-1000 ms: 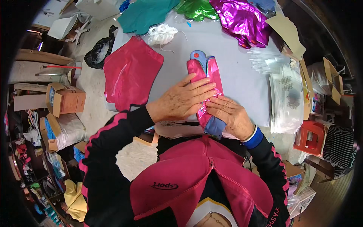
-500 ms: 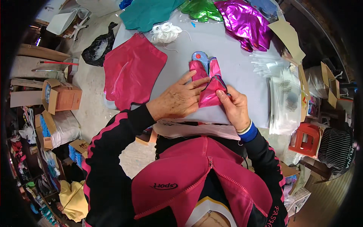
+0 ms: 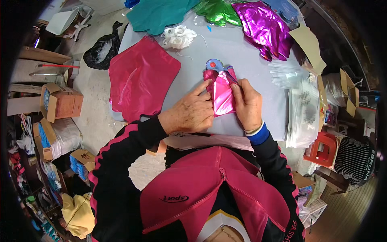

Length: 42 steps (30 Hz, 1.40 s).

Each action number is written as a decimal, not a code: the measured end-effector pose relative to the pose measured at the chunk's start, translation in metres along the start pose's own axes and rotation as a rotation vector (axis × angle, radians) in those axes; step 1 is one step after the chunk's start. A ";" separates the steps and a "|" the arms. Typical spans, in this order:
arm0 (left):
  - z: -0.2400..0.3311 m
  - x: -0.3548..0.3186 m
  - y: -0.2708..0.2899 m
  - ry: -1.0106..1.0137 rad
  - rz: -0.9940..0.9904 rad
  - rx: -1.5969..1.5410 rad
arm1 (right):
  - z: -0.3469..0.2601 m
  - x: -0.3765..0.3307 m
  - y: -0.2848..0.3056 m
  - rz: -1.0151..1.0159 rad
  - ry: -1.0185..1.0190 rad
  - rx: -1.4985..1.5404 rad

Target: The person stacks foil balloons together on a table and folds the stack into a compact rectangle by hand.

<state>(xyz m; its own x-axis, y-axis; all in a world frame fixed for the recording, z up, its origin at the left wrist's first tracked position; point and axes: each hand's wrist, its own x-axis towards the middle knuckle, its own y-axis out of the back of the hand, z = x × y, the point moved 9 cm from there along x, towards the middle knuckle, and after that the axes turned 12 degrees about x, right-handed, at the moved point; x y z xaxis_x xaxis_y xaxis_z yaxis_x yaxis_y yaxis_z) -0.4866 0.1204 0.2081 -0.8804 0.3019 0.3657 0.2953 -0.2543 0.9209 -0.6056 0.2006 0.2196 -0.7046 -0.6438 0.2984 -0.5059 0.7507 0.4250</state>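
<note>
A pink foil balloon, folded into a narrow packet, lies on the grey tabletop in front of me. From its top end sticks out a rounded blue piece with a red dot. My left hand rests on the packet's left edge, index finger stretched upward and the other fingertips against the foil. With thumb and fingers, my right hand pinches the packet's right edge; the fingers under the foil are partly hidden. Left of my hands lies a stack of flat pink-red foil balloons.
White ribbon lies bundled beyond the packet. Teal foil, green foil and shiny purple foil line the far side. Clear plastic sleeves cover the right edge. A red stool stands to the right.
My right hand has turned and moved up the packet's right edge, folding foil across the middle. The blue piece is more covered. My left hand has stayed at the left edge.
</note>
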 end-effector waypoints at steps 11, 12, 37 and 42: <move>0.001 0.002 0.008 0.069 0.031 -0.058 | -0.006 0.010 -0.024 -0.003 0.200 -0.377; 0.002 0.001 0.000 0.073 -0.086 -0.024 | -0.005 0.009 -0.024 -0.004 0.198 -0.377; 0.004 -0.017 0.012 0.864 0.228 0.224 | 0.000 0.009 -0.032 -0.036 0.207 -0.461; 0.007 -0.016 0.017 0.825 0.265 0.185 | 0.003 0.009 -0.032 -0.044 0.196 -0.462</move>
<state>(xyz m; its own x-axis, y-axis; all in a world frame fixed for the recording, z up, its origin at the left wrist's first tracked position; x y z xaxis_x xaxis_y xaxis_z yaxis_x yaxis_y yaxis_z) -0.4648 0.1180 0.2187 -0.7403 -0.5232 0.4221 0.5197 -0.0472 0.8530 -0.5970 0.1711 0.2060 -0.5583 -0.7223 0.4081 -0.2288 0.6069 0.7611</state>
